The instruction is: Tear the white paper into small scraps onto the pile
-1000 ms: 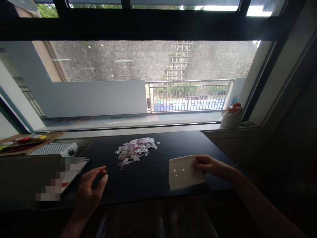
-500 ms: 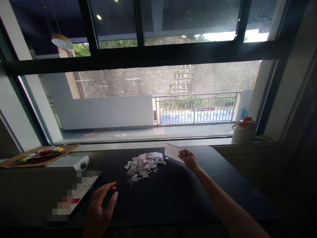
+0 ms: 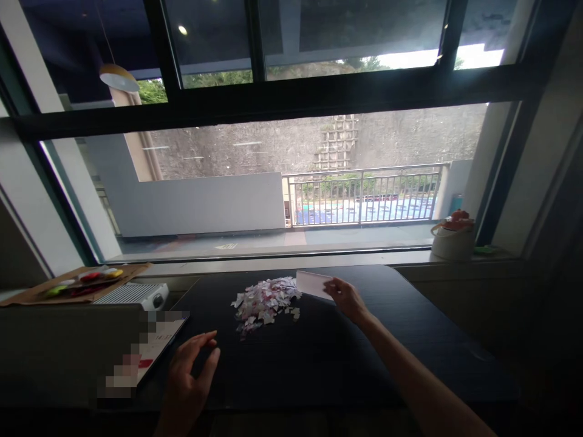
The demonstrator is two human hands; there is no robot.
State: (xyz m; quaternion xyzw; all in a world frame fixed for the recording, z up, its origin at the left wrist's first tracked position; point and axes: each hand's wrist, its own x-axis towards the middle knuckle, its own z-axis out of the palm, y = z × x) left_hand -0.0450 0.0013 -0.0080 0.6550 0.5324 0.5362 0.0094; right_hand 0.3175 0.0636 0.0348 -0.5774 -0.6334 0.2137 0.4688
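Note:
A heap of small torn paper scraps (image 3: 266, 299), white and pinkish, lies on the dark table (image 3: 310, 370). My right hand (image 3: 345, 298) is closed on a pale rectangular card (image 3: 314, 285), gripping its right end. The card's left edge is at the right side of the heap; whether it touches the scraps I cannot tell. To the left and nearer to me, my left hand (image 3: 194, 370) is held with thumb and fingers apart and nothing between them. It is near the table's left side, short of the heap.
A partly blurred-out flat panel (image 3: 159, 343) lies left of my left hand. Behind it are a white ridged box with a knob (image 3: 157, 297) and a brown board with colourful items (image 3: 136, 269). A white bucket (image 3: 452, 244) stands on the windowsill (image 3: 218, 267) at right.
My right hand has brought the card slightly left, against or over the heap's right edge. A few loose scraps there have shifted. My left hand keeps its pose.

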